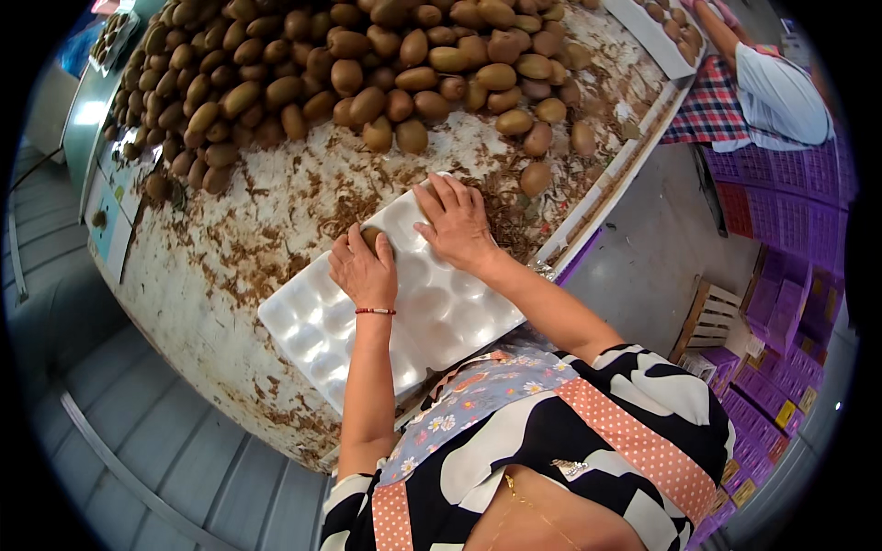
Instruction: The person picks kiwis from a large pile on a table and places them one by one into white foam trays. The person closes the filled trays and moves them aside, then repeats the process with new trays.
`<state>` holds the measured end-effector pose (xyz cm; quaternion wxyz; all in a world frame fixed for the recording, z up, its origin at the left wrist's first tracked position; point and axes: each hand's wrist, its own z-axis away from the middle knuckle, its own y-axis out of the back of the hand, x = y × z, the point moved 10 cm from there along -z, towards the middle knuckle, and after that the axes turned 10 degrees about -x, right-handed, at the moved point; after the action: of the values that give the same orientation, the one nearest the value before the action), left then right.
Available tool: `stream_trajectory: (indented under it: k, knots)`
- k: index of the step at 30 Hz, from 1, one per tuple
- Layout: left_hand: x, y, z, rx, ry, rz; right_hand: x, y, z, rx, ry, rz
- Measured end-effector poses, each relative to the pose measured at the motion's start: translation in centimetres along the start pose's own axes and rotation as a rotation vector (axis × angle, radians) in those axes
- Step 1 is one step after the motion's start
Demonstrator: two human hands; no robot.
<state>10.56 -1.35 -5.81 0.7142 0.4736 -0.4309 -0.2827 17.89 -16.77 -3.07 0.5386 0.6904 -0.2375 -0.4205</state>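
A white moulded plastic tray [434,310] with rounded hollows lies slantwise on the table in front of me, close to my apron. My left hand [365,270] is over the tray's far edge, its fingers curled round a brown kiwifruit [371,237] that shows between thumb and fingers. Beside it, my right hand [456,224] rests on the tray's far corner, fingers spread; a bit of brown shows under its fingers, and whether it grips a fruit cannot be told. The other hollows in view hold no fruit. Beyond both hands lies a large heap of kiwifruit [365,103].
Brown debris litters the white tabletop [179,255]. A raised wooden rim [592,196] runs along its right side. A white box of kiwifruit [651,41] stands at the far right corner, near a co-worker [778,96]. Purple crates [778,303] are stacked at right by a wooden slatted piece [713,313].
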Motion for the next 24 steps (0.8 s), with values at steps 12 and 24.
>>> stream_trajectory:
  k: [12,24]
  knots:
    - [2.4,2.8,-2.8,0.089,-0.181,0.064,19.9,0.6,-3.5,0.004,-0.404,0.259]
    - [6.5,-1.3,-18.0,-0.019,-0.173,0.308,-2.3,0.2,-1.6,-0.231,0.433,-0.206]
